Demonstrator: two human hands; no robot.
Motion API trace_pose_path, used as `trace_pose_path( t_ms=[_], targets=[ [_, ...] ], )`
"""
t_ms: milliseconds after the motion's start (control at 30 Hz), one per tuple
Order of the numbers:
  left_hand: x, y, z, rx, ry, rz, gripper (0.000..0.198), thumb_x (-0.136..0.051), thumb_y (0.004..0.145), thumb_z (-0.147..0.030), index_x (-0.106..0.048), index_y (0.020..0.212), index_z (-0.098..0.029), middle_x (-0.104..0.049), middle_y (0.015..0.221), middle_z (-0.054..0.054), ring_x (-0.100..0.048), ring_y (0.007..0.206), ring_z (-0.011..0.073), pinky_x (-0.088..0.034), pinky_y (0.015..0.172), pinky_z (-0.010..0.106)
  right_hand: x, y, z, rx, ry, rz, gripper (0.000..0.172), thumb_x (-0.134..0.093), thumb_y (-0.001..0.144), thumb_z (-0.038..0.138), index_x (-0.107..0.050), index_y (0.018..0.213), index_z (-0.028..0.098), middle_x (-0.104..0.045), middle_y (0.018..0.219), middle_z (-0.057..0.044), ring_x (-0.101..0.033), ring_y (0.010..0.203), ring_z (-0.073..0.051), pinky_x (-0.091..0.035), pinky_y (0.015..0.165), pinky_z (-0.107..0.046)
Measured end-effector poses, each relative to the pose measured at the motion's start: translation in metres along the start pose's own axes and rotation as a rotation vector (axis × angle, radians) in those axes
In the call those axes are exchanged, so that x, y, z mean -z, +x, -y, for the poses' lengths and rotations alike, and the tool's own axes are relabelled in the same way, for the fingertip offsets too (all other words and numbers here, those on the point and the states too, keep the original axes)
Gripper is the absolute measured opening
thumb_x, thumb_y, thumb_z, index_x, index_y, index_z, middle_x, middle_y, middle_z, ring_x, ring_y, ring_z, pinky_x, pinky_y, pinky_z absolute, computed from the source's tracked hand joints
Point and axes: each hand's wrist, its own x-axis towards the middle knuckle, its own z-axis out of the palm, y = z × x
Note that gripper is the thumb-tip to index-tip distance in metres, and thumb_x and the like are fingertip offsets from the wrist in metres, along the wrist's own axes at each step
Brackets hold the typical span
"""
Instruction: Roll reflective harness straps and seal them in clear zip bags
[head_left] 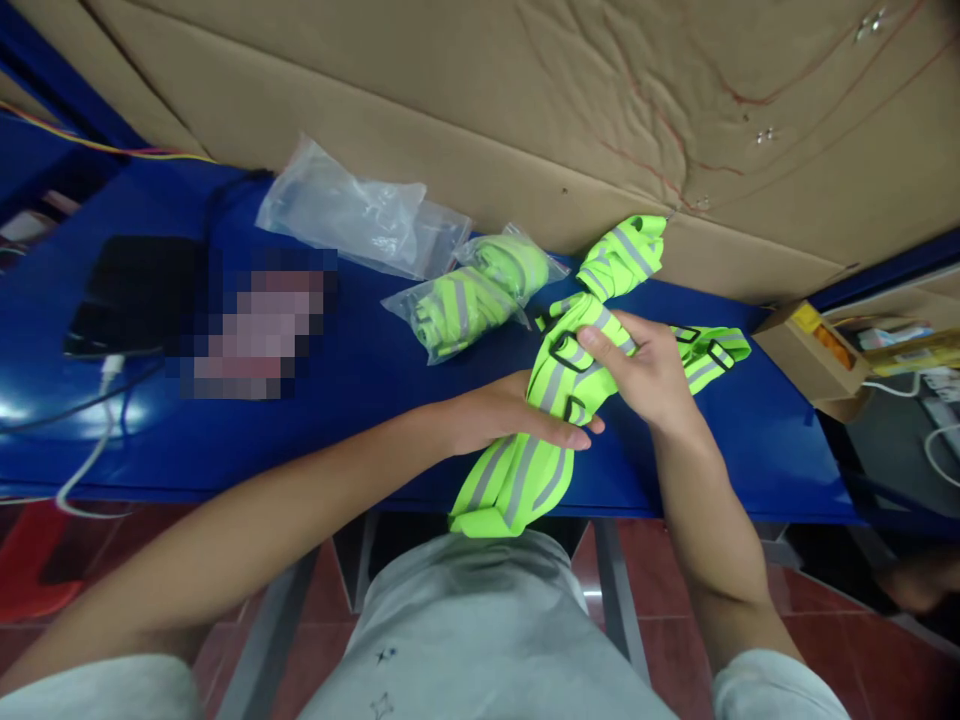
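Note:
A neon-yellow reflective strap harness (pixel 551 395) with grey stripes and black buckles is held in both my hands above the table's front edge. My left hand (pixel 525 415) is closed round its lower middle, thumb across the front. Higher up, my right hand (pixel 641 365) grips the folded straps, thumb on top near a buckle. The lower end of the harness hangs towards my lap, and one looped strap end (pixel 720 355) sticks out to the right behind my right hand. Just beyond lies a rolled reflective strap bundle (pixel 624 258), unbagged, against the cardboard.
Two clear bags with strap bundles (pixel 461 305) lie left of my hands on the blue table (pixel 360 370). Behind them are clear plastic bags (pixel 352 205). A black device (pixel 135 295) with a white cable sits left. A small cardboard box (pixel 810 360) stands right; a cardboard wall (pixel 450 110) rises behind.

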Motion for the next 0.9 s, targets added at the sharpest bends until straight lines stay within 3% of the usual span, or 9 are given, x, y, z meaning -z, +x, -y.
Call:
trace_pose_path(
  t_ms=[67,200,300,400,567,667,767,833,900],
  targets=[
    [-0.001,0.0,0.002,0.031,0.012,0.014,0.042,-0.097,0.067,-0.03,-0.08,0.102,-0.015,-0.081,0.104,0.012,-0.077,0.092,0.0226,-0.061,0.086,0.033,0.005,0.002,-0.001,-0.077,0.156,-0.024,0.037,-0.085,0.082,0.057,-0.076,0.079,0.021,-0.072,0.073,0.0,-0.063,0.065,-0.015,-0.051,0.06,-0.027],
    [-0.001,-0.001,0.002,0.028,0.027,0.122,0.033,-0.089,0.074,-0.023,-0.08,0.105,-0.014,-0.083,0.106,0.013,-0.079,0.095,0.0245,-0.061,0.094,0.037,0.011,0.004,-0.001,-0.324,0.451,0.185,0.038,-0.085,0.08,0.059,-0.077,0.085,0.022,-0.077,0.081,-0.002,-0.072,0.071,-0.02,-0.061,0.069,-0.032],
    [-0.001,-0.004,0.0,-0.033,0.132,0.192,0.034,-0.084,0.08,-0.022,-0.079,0.113,-0.015,-0.082,0.115,0.015,-0.079,0.107,0.0278,-0.06,0.103,0.041,0.007,0.004,-0.001,-0.37,0.488,0.286,0.04,-0.086,0.08,0.056,-0.074,0.098,0.023,-0.079,0.09,-0.002,-0.073,0.074,-0.018,-0.061,0.068,-0.029],
    [0.0,-0.006,0.001,-0.069,0.21,0.199,0.033,-0.084,0.082,-0.024,-0.079,0.112,-0.013,-0.081,0.117,0.016,-0.078,0.111,0.0296,-0.058,0.108,0.044,-0.001,0.004,-0.005,-0.244,0.345,0.316,0.036,-0.083,0.085,0.054,-0.074,0.1,0.022,-0.078,0.097,-0.002,-0.073,0.085,-0.017,-0.059,0.076,-0.027],
    [0.003,-0.002,0.006,-0.068,0.095,0.086,0.028,-0.081,0.087,-0.023,-0.076,0.111,-0.011,-0.082,0.109,0.017,-0.08,0.096,0.0253,-0.063,0.095,0.04,-0.003,0.002,-0.009,0.003,0.002,0.215,0.04,-0.066,0.098,0.057,-0.082,0.095,0.021,-0.079,0.098,-0.004,-0.073,0.093,-0.019,-0.057,0.082,-0.028],
    [0.006,0.0,0.005,-0.102,0.133,0.051,0.025,-0.081,0.085,-0.023,-0.078,0.106,-0.011,-0.083,0.107,0.015,-0.08,0.093,0.0244,-0.063,0.094,0.039,0.001,-0.005,-0.005,-0.052,0.037,0.415,0.056,-0.049,0.105,0.064,-0.074,0.132,0.023,-0.08,0.097,-0.003,-0.073,0.073,-0.017,-0.059,0.069,-0.028],
    [0.008,0.002,0.001,-0.111,0.198,-0.037,0.02,-0.082,0.082,-0.025,-0.08,0.097,-0.012,-0.083,0.1,0.013,-0.08,0.092,0.0248,-0.063,0.094,0.039,-0.002,-0.011,-0.001,0.01,-0.037,0.532,0.082,-0.075,0.09,0.061,-0.049,0.16,0.025,-0.079,0.103,-0.003,-0.067,0.055,-0.014,-0.059,0.063,-0.029],
    [0.007,0.002,-0.002,-0.106,0.145,-0.068,0.024,-0.085,0.079,-0.025,-0.08,0.099,-0.011,-0.083,0.097,0.013,-0.08,0.092,0.0265,-0.063,0.094,0.041,-0.008,-0.012,-0.002,0.075,-0.13,0.402,0.082,-0.086,0.083,0.051,-0.055,0.154,0.024,-0.079,0.102,-0.003,-0.069,0.06,-0.016,-0.06,0.066,-0.03],
    [0.005,0.001,-0.004,-0.087,-0.002,-0.032,0.035,-0.086,0.075,-0.021,-0.078,0.108,-0.012,-0.083,0.1,0.014,-0.081,0.094,0.0291,-0.063,0.094,0.044,-0.014,-0.01,-0.004,0.135,-0.188,0.23,0.058,-0.083,0.086,0.046,-0.069,0.137,0.023,-0.079,0.101,-0.003,-0.073,0.075,-0.019,-0.06,0.073,-0.03]
  ],
)
